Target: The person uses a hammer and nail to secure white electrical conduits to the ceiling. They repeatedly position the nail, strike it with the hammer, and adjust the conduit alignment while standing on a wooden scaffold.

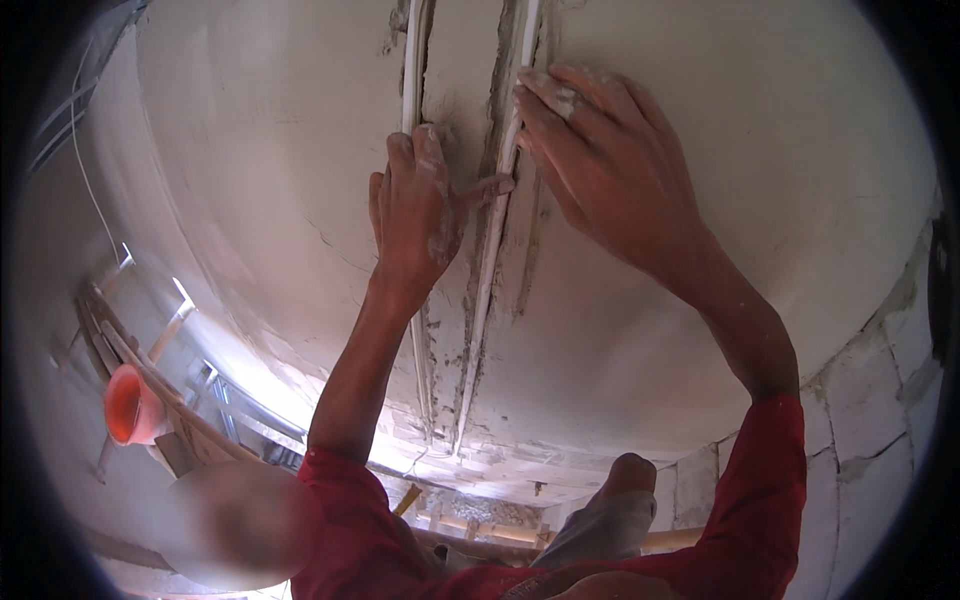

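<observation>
Two long white strips, like cable or thin conduit, run in rough grooves cut in a pale plastered surface. My right hand (620, 165), dusted with white, has its fingers bunched against the right white strip (530, 35), their tips gripping or pressing its edge. A little lower, my left hand (420, 200) lies over the left white strip (411, 75). Its fingers point up, spread on the surface. The left thumb stretches across to the right and touches the right strip below my right fingertips. Plaster smears whiten the left fingers and thumb.
An orange-red bucket (128, 405) stands at the left by wooden boards (195, 425). Large pale blocks (870, 480) form a wall at the right. A grey-clothed leg (600, 520) shows low in the middle. A round blurred patch (240, 525) at lower left cannot be made out.
</observation>
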### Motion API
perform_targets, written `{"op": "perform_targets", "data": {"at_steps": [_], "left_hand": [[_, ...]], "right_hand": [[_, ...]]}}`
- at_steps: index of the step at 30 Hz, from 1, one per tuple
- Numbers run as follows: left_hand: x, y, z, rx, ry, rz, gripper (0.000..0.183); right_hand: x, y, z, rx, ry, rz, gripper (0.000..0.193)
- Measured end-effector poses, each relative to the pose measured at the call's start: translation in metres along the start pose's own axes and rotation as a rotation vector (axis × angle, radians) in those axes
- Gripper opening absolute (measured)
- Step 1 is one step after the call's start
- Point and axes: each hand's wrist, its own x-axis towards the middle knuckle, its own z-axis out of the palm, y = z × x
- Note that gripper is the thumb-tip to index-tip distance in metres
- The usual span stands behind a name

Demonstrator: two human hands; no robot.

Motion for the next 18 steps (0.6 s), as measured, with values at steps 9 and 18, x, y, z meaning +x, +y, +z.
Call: {"op": "perform_targets", "data": {"at_steps": [9,18], "left_hand": [[-0.005,-0.003,0.008,0.013,0.041,0.036,0.078],[0.000,0.009,0.015,0.045,0.125,-0.013,0.068]], "right_hand": [[0.005,0.022,0.035,-0.309,-0.037,-0.095,0.028],[0.025,0.027,0.003,-0.329,-0.155,-0.207,0.015]]}}
